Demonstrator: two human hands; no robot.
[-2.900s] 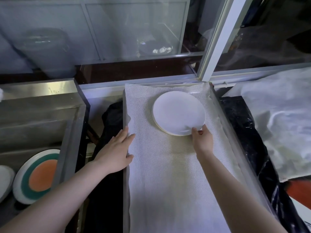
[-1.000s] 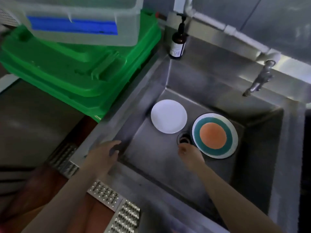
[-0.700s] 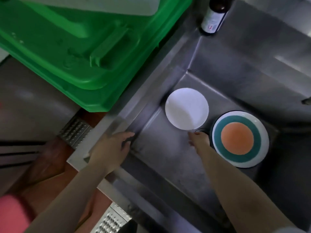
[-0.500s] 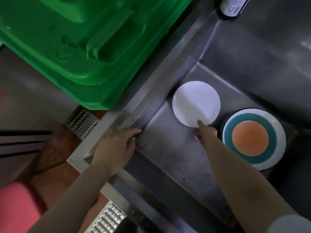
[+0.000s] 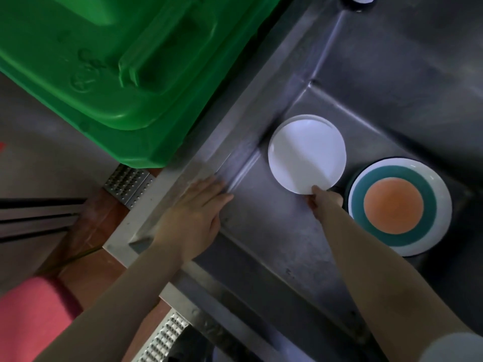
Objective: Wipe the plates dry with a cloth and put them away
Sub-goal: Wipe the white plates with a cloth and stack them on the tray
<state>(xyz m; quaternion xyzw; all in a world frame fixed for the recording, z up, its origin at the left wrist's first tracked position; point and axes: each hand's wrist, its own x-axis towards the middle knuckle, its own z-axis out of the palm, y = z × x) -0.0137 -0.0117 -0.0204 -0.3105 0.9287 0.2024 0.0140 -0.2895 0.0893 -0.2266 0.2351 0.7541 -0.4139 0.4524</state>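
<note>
A small white plate [image 5: 305, 152] lies in the steel sink [image 5: 264, 231], near its left wall. My right hand [image 5: 324, 202] pinches the plate's near rim, thumb on top. To its right rests a larger plate [image 5: 398, 205] with an orange centre, a teal ring and a white rim. My left hand [image 5: 194, 212] lies flat on the sink's left rim, fingers together, holding nothing. No cloth is in view.
A green plastic crate [image 5: 117, 61] stands on the counter left of the sink. A dark bottle [image 5: 362, 0] shows at the top edge. Perforated metal grating [image 5: 128, 182] lies beside the sink's corner, and a pink sleeve [image 5: 31, 317] is at the lower left.
I turned from the cloth-lined tray to the sink. My right hand reached down past the drain and closed on the white plate's near rim. My left hand settled on the sink rim.
</note>
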